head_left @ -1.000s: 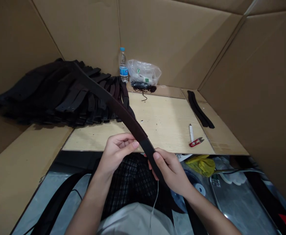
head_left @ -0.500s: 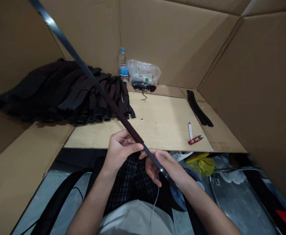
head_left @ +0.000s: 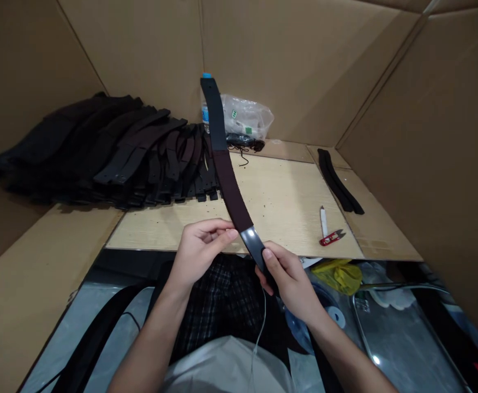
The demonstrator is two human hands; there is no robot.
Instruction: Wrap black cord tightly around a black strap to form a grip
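Observation:
A long curved black strip [head_left: 231, 188] with a dark maroon fabric sleeve round its middle slants up and away from me. My right hand [head_left: 288, 275] is closed on its near, shiny black end, thumb on top. At the lower edge of the sleeve, my left hand [head_left: 206, 245] pinches with thumb and forefinger; its other fingers are curled. Whether it grips the sleeve's edge or something thin there is too small to tell. A thin pale cord [head_left: 260, 327] hangs below my right hand toward my lap.
Many similar dark strips [head_left: 112, 153] are piled at the left. On the board [head_left: 288, 213] lie red thread snips [head_left: 332, 237] and a white pen-like tool [head_left: 323, 219]. Two black strips [head_left: 337, 183] lie at right. A plastic bag [head_left: 249, 117] and a partly hidden bottle [head_left: 206, 115] stand behind.
The strip has turned from edge-on to show its broad face, and its far end has swung right, now in front of the bottle. My right hand has shifted its hold near the lower end.

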